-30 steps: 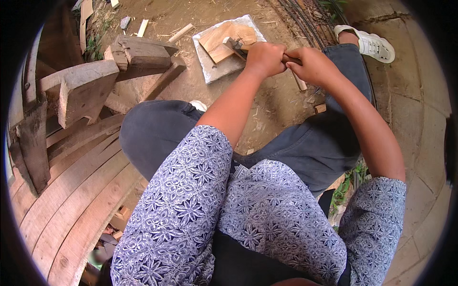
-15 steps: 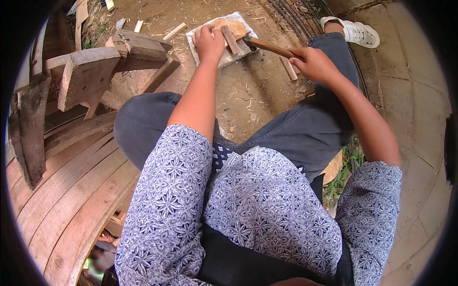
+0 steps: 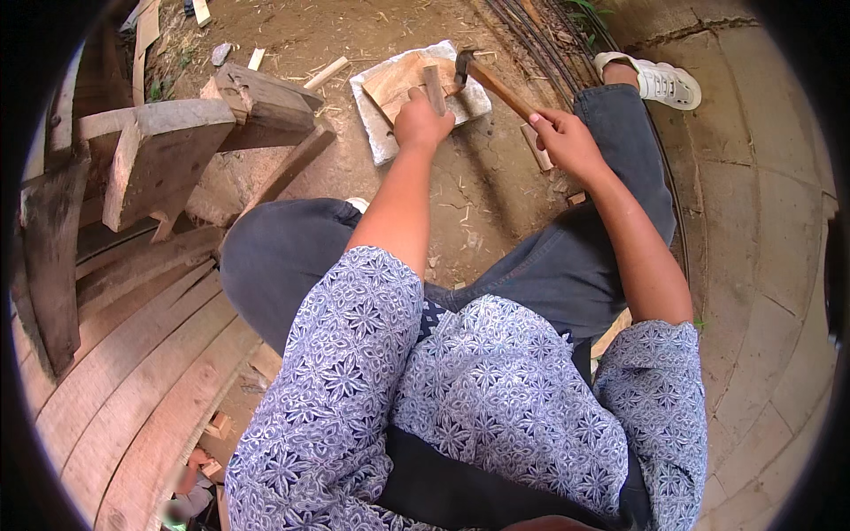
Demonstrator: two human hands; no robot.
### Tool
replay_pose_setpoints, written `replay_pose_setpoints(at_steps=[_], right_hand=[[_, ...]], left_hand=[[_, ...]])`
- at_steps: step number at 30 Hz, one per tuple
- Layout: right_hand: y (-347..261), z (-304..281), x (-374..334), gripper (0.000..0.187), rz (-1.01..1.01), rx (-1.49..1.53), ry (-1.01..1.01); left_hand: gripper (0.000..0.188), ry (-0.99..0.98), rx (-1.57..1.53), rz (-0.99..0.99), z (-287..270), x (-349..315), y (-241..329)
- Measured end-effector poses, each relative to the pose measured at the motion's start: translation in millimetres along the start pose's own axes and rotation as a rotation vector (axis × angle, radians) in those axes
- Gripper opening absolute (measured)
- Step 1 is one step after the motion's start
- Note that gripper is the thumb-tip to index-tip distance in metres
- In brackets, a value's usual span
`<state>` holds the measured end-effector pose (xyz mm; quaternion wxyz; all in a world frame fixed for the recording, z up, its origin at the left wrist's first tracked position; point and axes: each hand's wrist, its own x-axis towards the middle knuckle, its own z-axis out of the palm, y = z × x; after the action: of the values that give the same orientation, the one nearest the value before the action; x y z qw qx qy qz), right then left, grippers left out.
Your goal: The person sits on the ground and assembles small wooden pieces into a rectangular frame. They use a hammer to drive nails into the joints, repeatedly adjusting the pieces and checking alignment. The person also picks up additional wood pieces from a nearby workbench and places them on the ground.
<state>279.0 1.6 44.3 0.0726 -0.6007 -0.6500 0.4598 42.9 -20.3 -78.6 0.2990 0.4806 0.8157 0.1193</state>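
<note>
My right hand (image 3: pixel 568 144) is closed around the wooden handle of a hammer (image 3: pixel 500 88). Its dark metal head is over the right part of a pale wooden board (image 3: pixel 394 86), close to a small wooden strip (image 3: pixel 434 87). My left hand (image 3: pixel 423 122) has its fingers wrapped round the strip's lower end, and the strip points away from me. Beneath the board lies a white slab (image 3: pixel 376 146) on the ground. Whether the hammer head touches the board cannot be made out.
On the left stand heavy timber pieces (image 3: pixel 168 150) and curved planks (image 3: pixel 150 372). Dark rods (image 3: pixel 549 53) run along the ground at upper right, beside a paved floor (image 3: pixel 753 248). Another wooden strip (image 3: pixel 537 149) lies below the hammer. Part of another person (image 3: pixel 188 482) shows at lower left.
My left hand has come from the board's left side to the strip's near end and grips it, turning it more upright. The hammer head has shifted away from me, up along the board.
</note>
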Motion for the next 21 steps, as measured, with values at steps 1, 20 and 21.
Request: replay_pose_setpoints(at_steps=[1,20,21], right_hand=[[-1.6,-1.8,-0.7,0.041,0.013,0.042,0.018],[-4.5,50.2,-9.0,0.035,-0.222,-0.078,0.271],[-7.0,55.6,-11.1,0.036,-0.228,-0.043,0.282]], left_hand=[[0.062,0.012,-0.047,-0.045,-1.3,-2.6,6.4],[0.029,0.245,-0.386,0.395,-37.3,56.7,-22.2],[0.026,0.215,-0.419,0.387,-36.9,54.9,-17.3]])
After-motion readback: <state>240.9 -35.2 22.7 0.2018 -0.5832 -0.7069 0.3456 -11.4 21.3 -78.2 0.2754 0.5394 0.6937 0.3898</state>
